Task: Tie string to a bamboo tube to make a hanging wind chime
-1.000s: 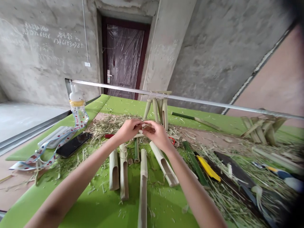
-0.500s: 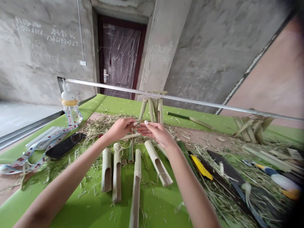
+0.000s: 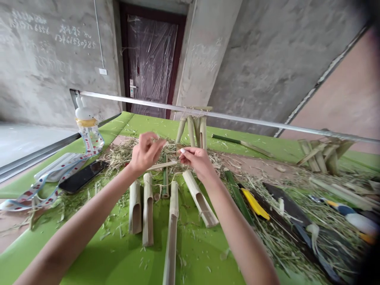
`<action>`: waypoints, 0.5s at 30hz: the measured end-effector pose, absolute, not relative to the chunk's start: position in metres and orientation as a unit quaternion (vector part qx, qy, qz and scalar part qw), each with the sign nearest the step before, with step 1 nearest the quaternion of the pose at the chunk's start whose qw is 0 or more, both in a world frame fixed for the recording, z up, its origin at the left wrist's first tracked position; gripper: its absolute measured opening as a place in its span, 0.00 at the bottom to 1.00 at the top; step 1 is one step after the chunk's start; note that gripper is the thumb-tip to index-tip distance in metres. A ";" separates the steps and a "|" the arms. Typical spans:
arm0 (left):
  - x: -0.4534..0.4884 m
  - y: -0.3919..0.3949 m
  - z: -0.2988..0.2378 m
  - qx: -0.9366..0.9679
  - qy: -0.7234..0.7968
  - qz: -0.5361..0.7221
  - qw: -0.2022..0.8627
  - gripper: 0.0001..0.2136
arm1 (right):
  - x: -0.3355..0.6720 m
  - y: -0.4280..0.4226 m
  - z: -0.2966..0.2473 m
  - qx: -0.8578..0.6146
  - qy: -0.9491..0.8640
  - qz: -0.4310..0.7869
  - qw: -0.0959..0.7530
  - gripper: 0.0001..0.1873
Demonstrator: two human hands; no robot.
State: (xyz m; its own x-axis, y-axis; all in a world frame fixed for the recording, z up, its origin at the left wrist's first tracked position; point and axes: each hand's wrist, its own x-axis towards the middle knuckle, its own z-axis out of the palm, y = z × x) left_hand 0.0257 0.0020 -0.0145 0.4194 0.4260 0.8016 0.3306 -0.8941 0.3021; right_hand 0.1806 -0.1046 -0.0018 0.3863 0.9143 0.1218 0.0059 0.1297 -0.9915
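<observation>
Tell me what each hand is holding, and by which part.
The right hand pinches a small bamboo piece in its fingertips; the exact part gripped is too small to tell. The left hand is raised, fingers apart, with nothing visible in it.

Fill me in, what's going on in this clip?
A person is working bare-handed over a green mat strewn with bamboo shavings. The right hand pinches a small bamboo piece, while the left hand is raised beside it, fingers apart, with nothing clearly held. Cut bamboo tubes lie below the hands, and a bamboo stand stands beyond them.
</observation>
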 end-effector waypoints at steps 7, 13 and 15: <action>0.051 -0.019 -0.027 0.764 0.175 0.491 0.379 0.17 | 0.176 -0.097 -0.010 -0.498 -0.446 0.391 0.633 0.06; 0.047 -0.025 -0.012 0.685 0.149 0.514 0.494 0.14 | 0.169 -0.093 -0.015 -0.471 -0.458 0.427 0.622 0.17; 0.047 -0.028 -0.010 0.652 0.132 0.516 0.540 0.15 | 0.166 -0.095 -0.014 -0.470 -0.459 0.434 0.617 0.16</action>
